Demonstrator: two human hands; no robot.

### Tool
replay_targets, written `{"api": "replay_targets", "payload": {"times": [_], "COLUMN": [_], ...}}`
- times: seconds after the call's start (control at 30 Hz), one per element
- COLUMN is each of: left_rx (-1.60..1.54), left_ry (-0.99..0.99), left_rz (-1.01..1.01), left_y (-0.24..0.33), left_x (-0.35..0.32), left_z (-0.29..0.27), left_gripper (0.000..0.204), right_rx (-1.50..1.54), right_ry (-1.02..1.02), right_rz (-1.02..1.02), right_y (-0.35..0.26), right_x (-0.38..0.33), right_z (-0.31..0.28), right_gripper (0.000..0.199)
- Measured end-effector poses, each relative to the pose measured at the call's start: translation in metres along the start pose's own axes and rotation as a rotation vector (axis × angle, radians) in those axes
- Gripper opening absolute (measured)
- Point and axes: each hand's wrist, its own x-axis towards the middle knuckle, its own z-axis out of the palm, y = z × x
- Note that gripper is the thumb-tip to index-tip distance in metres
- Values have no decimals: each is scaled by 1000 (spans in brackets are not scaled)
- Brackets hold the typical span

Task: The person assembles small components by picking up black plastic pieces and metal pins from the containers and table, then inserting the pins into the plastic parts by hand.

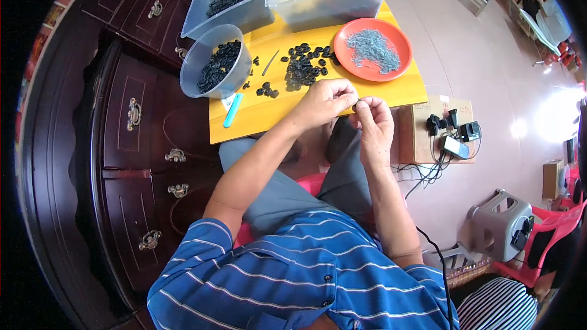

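Observation:
My left hand (325, 102) and my right hand (374, 121) meet fingertip to fingertip over the near edge of the yellow table (269, 116). Both are closed in a pinch around a small black part (355, 106), mostly hidden by the fingers. Beyond my left hand lies a loose spread of black ring-shaped parts (299, 73). An orange-red plate (344, 68) heaped with thin silvery metal pins (374, 49) sits just past my hands on the right. Several black pieces (267, 90) lie apart on the left, near a thin dark pointed tool (269, 63).
A round clear tub (191, 74) of black parts stands at the table's left, with a light-blue-handled tool (233, 110) before it. Two clear bins (257, 21) stand behind. Right of the table, a cardboard box (416, 137) carries small devices and cables. Dark wooden drawers (131, 98) line the left.

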Motion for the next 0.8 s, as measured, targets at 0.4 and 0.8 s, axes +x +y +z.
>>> {"api": "replay_targets", "payload": {"times": [0.4,0.8], "left_rx": [580,947], "left_ry": [158,88], "left_rz": [196,297], "left_y": [-9,-29], "left_x": [98,149], "left_z": [0,15], "left_gripper": [10,11], "right_rx": [31,43], "right_ry": [28,-16], "right_rz": [57,72], "right_y": [-6,-8], "right_x": [0,-1], "right_z": [2,2], "right_gripper": [18,18]}}
